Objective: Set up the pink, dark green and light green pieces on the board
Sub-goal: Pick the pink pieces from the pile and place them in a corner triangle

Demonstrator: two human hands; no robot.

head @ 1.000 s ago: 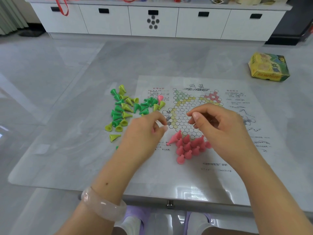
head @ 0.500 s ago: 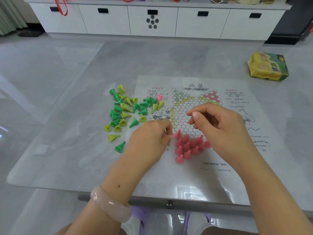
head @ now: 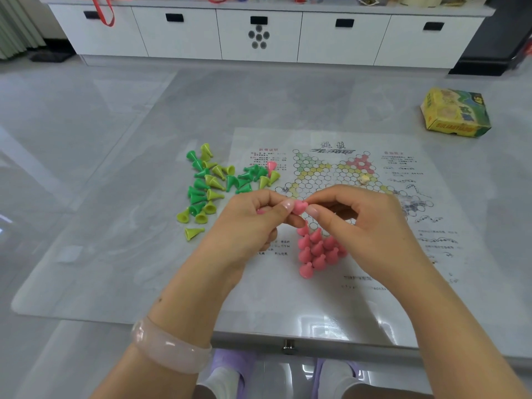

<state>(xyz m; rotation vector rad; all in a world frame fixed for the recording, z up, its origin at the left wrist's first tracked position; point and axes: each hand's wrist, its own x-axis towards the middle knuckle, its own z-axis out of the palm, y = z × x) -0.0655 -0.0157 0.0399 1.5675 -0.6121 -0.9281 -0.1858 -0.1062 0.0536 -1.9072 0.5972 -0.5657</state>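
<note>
Now both hands meet above the board (head: 331,180): left hand (head: 247,226) and right hand (head: 362,223) together pinch one pink piece (head: 299,206), which earlier lay on the board. Green pieces (head: 213,182) lie left of the board on the grey bench (head: 115,197); white cabinets (head: 259,33) stand beyond. A yellow box (head: 454,113) reads "45".

Home living room, white drawer cabinet (head: 259,33), glossy grey table (head: 115,226), tiled floor (head: 43,110)

We saw bright, even daylight and only soft shadows. The glossy table (head: 121,180) gave white glare near its front edge. The wide lens bent the cabinet (head: 339,38) line, and the corners were slightly blurred.
</note>
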